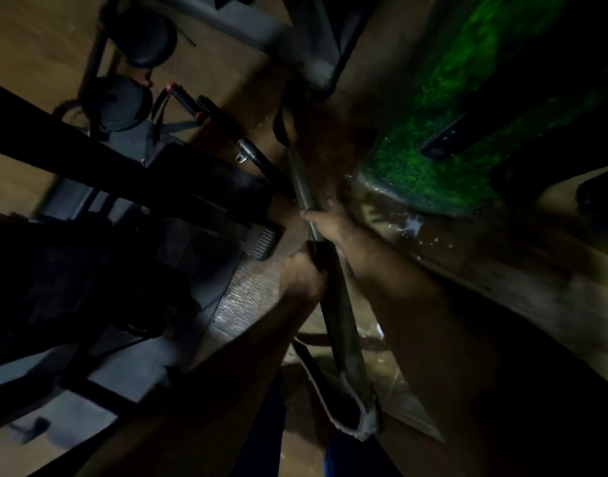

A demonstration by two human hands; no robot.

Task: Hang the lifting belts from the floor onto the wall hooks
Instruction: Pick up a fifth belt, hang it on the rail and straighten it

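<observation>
Here two hands, left hand (304, 273) and right hand (325, 220), clench fingers around one belt (340, 325).

Lifting belt (342, 325) dark grey-olive, frayed whitish edging at lower end. Floor (34, 39) warm brown wood-tone, upper left of frame. Patch (443, 108) at upper right bright mottled green. Weight plates (125, 103) upper left black. Handle (184, 98) beside them black with orange-red end caps. Mat (251, 297) at centre grey with fine pale streaks. Garment (261, 432) at bottom centre dark blue.
</observation>
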